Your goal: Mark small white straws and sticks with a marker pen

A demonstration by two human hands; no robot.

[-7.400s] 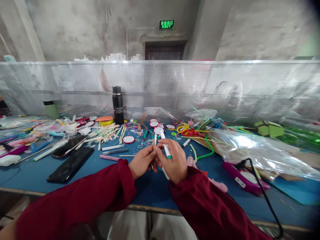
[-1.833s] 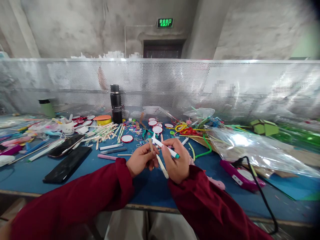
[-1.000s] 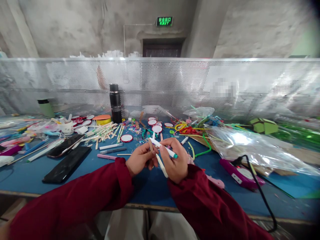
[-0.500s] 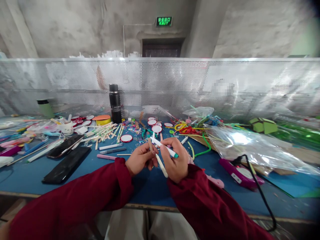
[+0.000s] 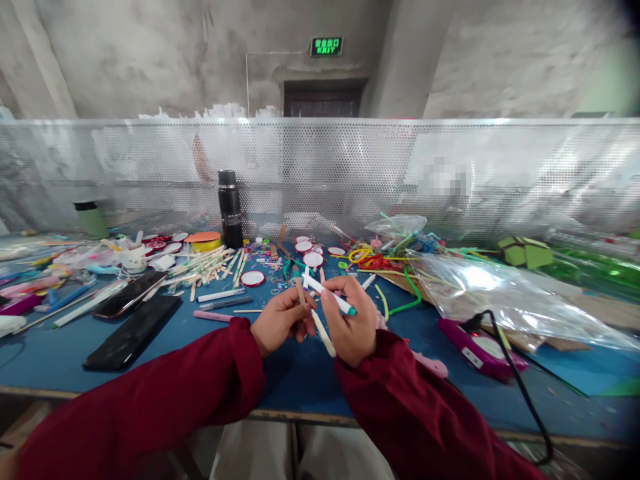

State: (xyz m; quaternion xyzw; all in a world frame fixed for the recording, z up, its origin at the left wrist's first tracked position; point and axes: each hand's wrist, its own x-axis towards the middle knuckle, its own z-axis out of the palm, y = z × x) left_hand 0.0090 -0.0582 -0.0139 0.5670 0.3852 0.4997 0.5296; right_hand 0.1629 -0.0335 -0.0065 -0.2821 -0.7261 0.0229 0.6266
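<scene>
My left hand [image 5: 281, 316] pinches a wooden craft stick [image 5: 301, 291] between thumb and fingers; its upper end looks green. Held like a pen in my right hand [image 5: 352, 317] is a white marker [image 5: 331, 293] with a teal end, its tip side pointing at the stick's upper part. Whether tip and stick touch, I cannot tell. Between and just below the hands shows a cream-coloured, stick-like piece [image 5: 324, 333], and what supports it is unclear. Left of my left hand lie a white marker [image 5: 221, 294], a grey marker [image 5: 225, 303] and a pink marker [image 5: 213, 315].
Two dark phones [image 5: 131, 333] lie at left, near a pile of craft sticks [image 5: 213, 265]. A black bottle [image 5: 230, 212] stands at the back. Clear plastic bags [image 5: 495, 293] and a purple device [image 5: 480, 348] with a black cable are at right. A perforated metal screen [image 5: 330, 167] borders the table.
Almost nothing differs. Both hands keep their hold on the stick and the marker, and the view has shifted very slightly.
</scene>
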